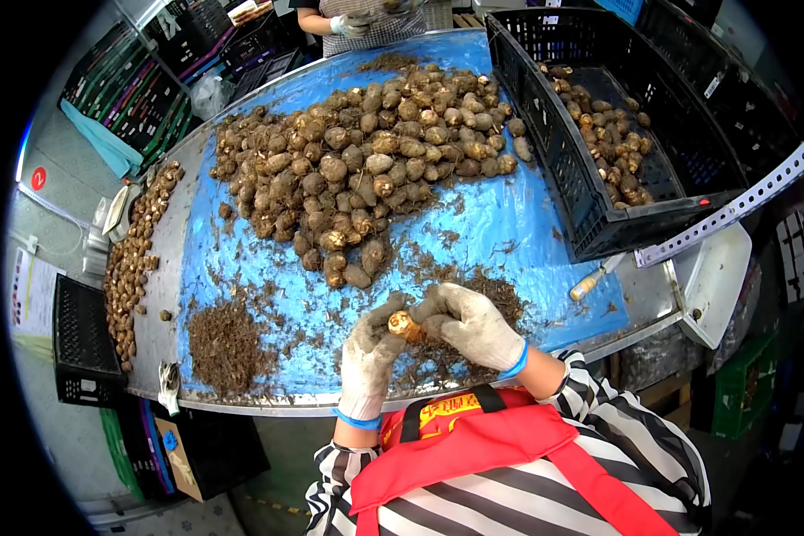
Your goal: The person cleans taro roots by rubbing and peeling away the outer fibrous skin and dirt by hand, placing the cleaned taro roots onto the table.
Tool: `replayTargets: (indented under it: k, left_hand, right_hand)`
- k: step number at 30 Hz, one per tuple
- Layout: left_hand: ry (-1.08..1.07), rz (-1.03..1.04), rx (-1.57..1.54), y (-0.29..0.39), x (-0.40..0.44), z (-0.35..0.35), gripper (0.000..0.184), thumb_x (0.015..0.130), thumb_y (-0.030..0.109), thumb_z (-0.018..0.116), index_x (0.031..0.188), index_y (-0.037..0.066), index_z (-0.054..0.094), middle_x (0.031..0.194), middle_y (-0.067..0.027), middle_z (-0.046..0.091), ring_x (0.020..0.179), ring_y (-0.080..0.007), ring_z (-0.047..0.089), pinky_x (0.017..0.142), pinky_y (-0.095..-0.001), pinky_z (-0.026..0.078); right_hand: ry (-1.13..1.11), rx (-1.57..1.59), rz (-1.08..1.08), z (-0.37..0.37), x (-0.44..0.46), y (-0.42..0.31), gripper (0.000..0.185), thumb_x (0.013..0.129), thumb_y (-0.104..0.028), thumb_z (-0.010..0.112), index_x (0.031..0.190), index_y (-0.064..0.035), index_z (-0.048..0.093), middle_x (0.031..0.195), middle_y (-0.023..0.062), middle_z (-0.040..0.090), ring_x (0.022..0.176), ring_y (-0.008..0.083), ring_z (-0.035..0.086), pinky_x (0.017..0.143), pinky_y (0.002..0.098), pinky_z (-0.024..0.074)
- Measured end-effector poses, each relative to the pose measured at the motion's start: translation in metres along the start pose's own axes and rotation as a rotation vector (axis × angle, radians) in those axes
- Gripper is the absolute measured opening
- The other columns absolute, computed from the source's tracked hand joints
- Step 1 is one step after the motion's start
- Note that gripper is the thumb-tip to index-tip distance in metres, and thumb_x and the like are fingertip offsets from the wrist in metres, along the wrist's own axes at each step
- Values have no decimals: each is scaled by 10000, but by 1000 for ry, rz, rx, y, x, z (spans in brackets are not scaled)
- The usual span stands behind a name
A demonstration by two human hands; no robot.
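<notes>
My left hand, in a dirty whitish glove, grips a small brown taro-like tuber with a pale cut end, low over the front of the table. My right hand, gloved too, has its fingers pressed together against the tuber's right side; whether they hold a tool is hidden. Beyond both hands a large heap of brown hairy tubers lies on a blue plastic sheet. Loose root scraps are piled at the left front, and more lie beneath my hands.
A black crate with tubers stands at the right. A wooden-handled tool lies near it. Tubers line the table's left edge, beside a black crate and a white glove. A gloved co-worker stands across the table.
</notes>
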State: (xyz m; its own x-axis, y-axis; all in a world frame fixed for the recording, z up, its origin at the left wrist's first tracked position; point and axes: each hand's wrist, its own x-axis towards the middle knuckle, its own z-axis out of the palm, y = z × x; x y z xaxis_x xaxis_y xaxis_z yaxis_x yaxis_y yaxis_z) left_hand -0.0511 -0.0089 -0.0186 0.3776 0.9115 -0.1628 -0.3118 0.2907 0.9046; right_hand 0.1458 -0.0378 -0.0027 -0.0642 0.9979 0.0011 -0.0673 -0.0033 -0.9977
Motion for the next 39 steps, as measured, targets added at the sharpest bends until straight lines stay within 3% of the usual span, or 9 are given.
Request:
replayTargets:
  k: [5, 10, 14, 18, 21, 25, 33, 36, 39]
  left_hand:
    - [-117, -143, -274, -13, 1, -3, 726, 890, 272, 765, 1434, -86, 444, 1287, -141, 607, 1125, -211, 626, 975, -361, 525]
    - [-143, -178, -292, -12, 3, -4, 746, 904, 263, 758, 1462, -78, 399, 1287, -155, 604, 1160, -238, 615, 998, -390, 527]
    - [-123, -158, -308, -13, 1, -7, 859, 866, 282, 804, 1506, -42, 333, 1330, -195, 585, 1213, -292, 602, 997, -435, 536]
    - [-140, -159, -395, -7, 2, 1, 906, 840, 285, 830, 1514, -31, 313, 1379, -207, 543, 1227, -320, 591, 1000, -456, 545]
    - [-163, -165, -351, -7, 3, 3, 927, 833, 292, 838, 1518, -37, 306, 1404, -200, 521, 1235, -309, 582, 1005, -436, 541]
    - [-94, -146, -148, -15, -1, 6, 932, 841, 288, 834, 1523, -54, 300, 1398, -187, 522, 1237, -268, 572, 1017, -388, 517]
    - [-49, -40, -180, -4, -2, 11, 953, 841, 364, 822, 1525, -27, 287, 1394, -219, 528, 1161, -273, 624, 915, -380, 583]
    - [-46, -38, -199, -2, 2, 15, 923, 846, 349, 820, 1518, -24, 308, 1381, -219, 540, 1165, -271, 623, 907, -379, 585]
    - [-134, -48, -107, -6, 5, 11, 878, 857, 336, 811, 1500, -36, 343, 1363, -197, 560, 1163, -257, 625, 895, -365, 581]
  right_hand:
    - [-112, -152, 33, -9, -8, -11, 162, 820, 49, 641, 965, -9, 679, 916, 107, 639, 868, 212, 648, 783, 323, 526]
    - [-138, -526, -427, -10, -3, 3, 173, 741, -54, 695, 914, -57, 703, 902, 126, 645, 897, 338, 634, 809, 443, 522]
    - [-446, -629, -202, -21, -8, -4, 174, 753, -122, 686, 917, -82, 727, 908, 136, 676, 920, 326, 663, 827, 439, 531]
    - [-72, -474, -27, -23, -11, -19, 212, 751, -152, 764, 945, -70, 738, 905, 131, 681, 854, 300, 679, 771, 413, 552]
    - [115, -498, -221, -12, -6, -21, 263, 731, -179, 806, 938, -41, 720, 876, 133, 653, 895, 314, 655, 811, 408, 532]
    - [181, -705, -613, 4, 1, -2, 189, 724, -157, 773, 865, -56, 699, 802, 107, 610, 791, 329, 616, 715, 435, 495]
    - [192, -752, -138, -15, 9, 17, 100, 840, -96, 663, 929, -69, 698, 885, 136, 659, 883, 347, 646, 802, 455, 520]
    - [183, -486, -98, -15, 6, 12, 148, 818, -89, 687, 960, -44, 685, 898, 145, 657, 885, 357, 643, 796, 457, 518]
    - [145, -593, -436, -2, 6, 1, 223, 733, -104, 754, 927, -26, 678, 860, 134, 640, 839, 344, 637, 753, 450, 509]
